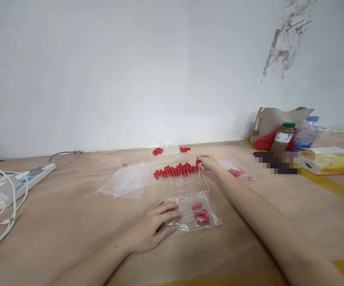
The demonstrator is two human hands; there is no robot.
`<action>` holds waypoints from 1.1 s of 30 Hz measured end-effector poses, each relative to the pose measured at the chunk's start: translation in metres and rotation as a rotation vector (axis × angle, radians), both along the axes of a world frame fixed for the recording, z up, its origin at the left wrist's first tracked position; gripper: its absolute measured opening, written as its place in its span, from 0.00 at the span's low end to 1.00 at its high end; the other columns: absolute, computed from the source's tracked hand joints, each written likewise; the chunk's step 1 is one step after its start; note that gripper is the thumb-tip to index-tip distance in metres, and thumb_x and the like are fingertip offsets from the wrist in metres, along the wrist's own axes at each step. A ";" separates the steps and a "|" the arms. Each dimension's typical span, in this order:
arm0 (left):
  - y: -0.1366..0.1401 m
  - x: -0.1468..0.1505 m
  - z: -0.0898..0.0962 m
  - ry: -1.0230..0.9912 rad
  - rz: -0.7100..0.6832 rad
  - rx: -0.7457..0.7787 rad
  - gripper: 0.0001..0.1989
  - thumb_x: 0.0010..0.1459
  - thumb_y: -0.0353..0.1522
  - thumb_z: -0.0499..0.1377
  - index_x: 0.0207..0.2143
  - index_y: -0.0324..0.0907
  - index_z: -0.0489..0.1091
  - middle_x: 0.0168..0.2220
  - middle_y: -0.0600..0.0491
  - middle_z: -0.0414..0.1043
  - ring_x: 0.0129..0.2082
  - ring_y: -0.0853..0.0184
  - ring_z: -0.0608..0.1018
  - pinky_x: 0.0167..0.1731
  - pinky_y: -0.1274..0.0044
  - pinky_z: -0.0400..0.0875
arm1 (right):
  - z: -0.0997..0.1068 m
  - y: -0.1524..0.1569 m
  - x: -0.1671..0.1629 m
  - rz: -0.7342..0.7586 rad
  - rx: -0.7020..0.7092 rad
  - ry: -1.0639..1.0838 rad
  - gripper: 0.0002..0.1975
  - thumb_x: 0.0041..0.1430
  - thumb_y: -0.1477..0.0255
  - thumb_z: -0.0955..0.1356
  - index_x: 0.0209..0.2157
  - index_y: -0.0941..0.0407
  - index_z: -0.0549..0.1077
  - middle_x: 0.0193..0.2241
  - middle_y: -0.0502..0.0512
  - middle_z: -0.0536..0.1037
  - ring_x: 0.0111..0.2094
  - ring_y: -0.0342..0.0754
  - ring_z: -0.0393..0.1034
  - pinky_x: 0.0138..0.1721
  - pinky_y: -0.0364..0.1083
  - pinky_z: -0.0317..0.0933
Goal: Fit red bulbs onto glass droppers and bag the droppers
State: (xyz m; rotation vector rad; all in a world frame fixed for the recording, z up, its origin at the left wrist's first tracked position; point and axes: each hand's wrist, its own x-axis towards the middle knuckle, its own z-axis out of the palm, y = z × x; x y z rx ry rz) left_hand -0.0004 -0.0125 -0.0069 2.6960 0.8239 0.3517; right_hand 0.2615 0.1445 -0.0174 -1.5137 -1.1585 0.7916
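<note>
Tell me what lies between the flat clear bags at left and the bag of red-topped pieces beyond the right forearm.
In the head view, a row of red-topped droppers, with the right hand at its right end.

We look from the wearer's head, through one camera facing forward and tipped down over the wooden counter [70,226]. We sit close to its near side, with the left hand [152,226] nearer to us than the right hand [210,163]. Our view is wide, reaching from a power strip [39,178] at the left to a yellow packet [333,163] at the right; beyond the far edge, a pale wall [130,71] fills the upper half.
</note>
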 end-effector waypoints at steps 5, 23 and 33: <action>0.002 -0.001 -0.003 0.031 0.008 0.010 0.19 0.60 0.36 0.48 0.54 0.49 0.57 0.57 0.53 0.55 0.57 0.64 0.58 0.57 0.64 0.48 | 0.027 -0.035 0.018 -0.038 0.159 0.147 0.06 0.53 0.68 0.62 0.28 0.56 0.62 0.25 0.50 0.73 0.14 0.34 0.56 0.12 0.35 0.48; 0.000 0.001 -0.001 0.027 0.012 -0.002 0.19 0.61 0.37 0.47 0.55 0.49 0.56 0.57 0.53 0.56 0.56 0.63 0.58 0.56 0.65 0.50 | -0.024 -0.128 0.033 -0.022 0.194 0.412 0.15 0.47 0.59 0.66 0.31 0.54 0.61 0.24 0.47 0.69 0.17 0.38 0.62 0.15 0.38 0.60; 0.000 0.001 -0.004 0.027 0.016 0.018 0.21 0.60 0.37 0.48 0.56 0.48 0.54 0.57 0.52 0.56 0.57 0.63 0.58 0.56 0.65 0.50 | -0.023 -0.149 0.019 0.403 -0.086 0.293 0.14 0.40 0.67 0.72 0.26 0.58 0.64 0.20 0.47 0.71 0.19 0.37 0.65 0.23 0.38 0.61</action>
